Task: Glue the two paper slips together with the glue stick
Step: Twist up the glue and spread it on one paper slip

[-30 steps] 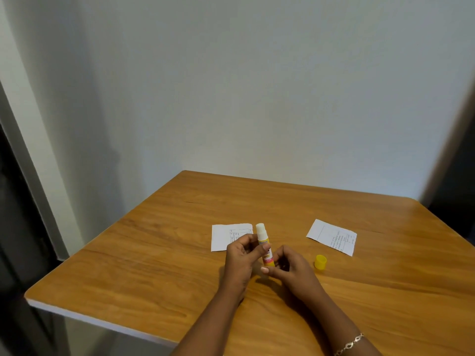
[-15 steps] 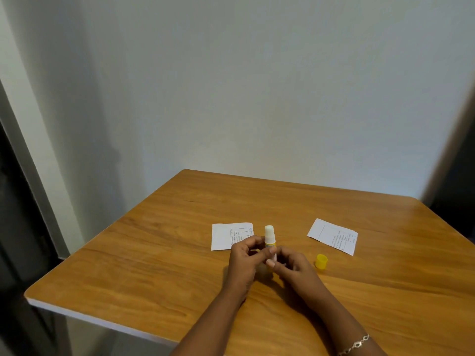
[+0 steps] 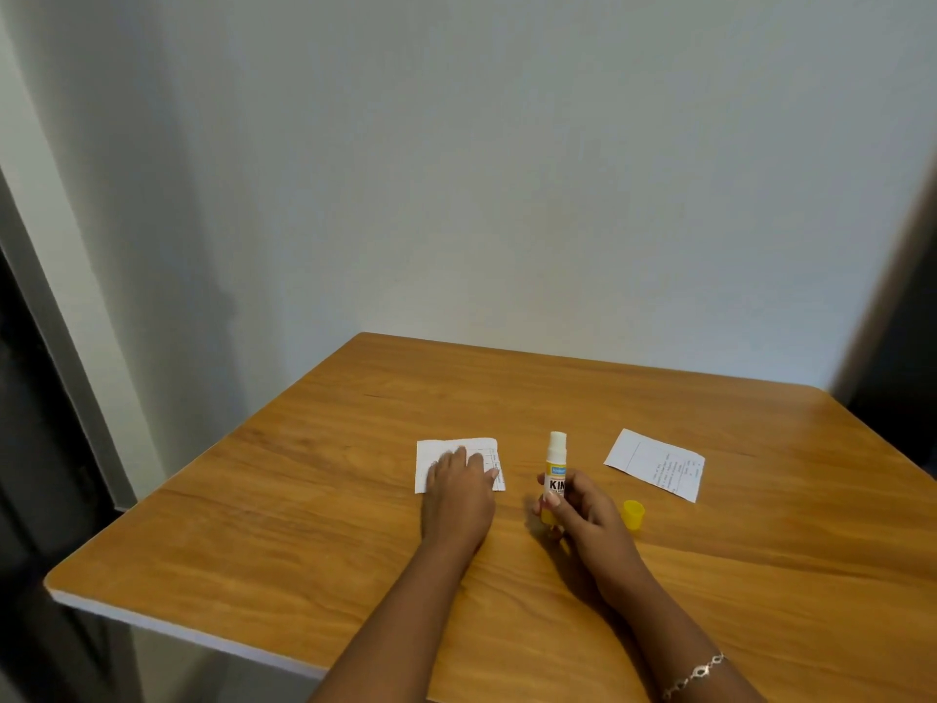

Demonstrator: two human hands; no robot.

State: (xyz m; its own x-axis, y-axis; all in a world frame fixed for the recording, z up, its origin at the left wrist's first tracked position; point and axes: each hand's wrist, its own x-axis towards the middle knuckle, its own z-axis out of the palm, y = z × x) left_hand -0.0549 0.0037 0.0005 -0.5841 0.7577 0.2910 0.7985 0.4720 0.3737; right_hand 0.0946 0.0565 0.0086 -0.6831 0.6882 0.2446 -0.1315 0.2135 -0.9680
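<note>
My right hand (image 3: 583, 515) grips the uncapped glue stick (image 3: 556, 466) upright, its white glue tip exposed at the top. My left hand (image 3: 459, 492) lies flat, fingers spread, on the left paper slip (image 3: 431, 451), covering its lower right part. The second paper slip (image 3: 654, 464), printed with small text, lies flat to the right, untouched. The yellow cap (image 3: 633, 514) stands on the table just right of my right hand.
The wooden table (image 3: 304, 525) has a white front-left edge and stands against a white wall (image 3: 507, 170). A bracelet (image 3: 694, 674) circles my right wrist. Dark gaps lie beyond the table at far left and far right.
My left hand let go of the glue stick and moved left onto the left paper slip. My right hand now holds the stick alone, with more white glue showing.
</note>
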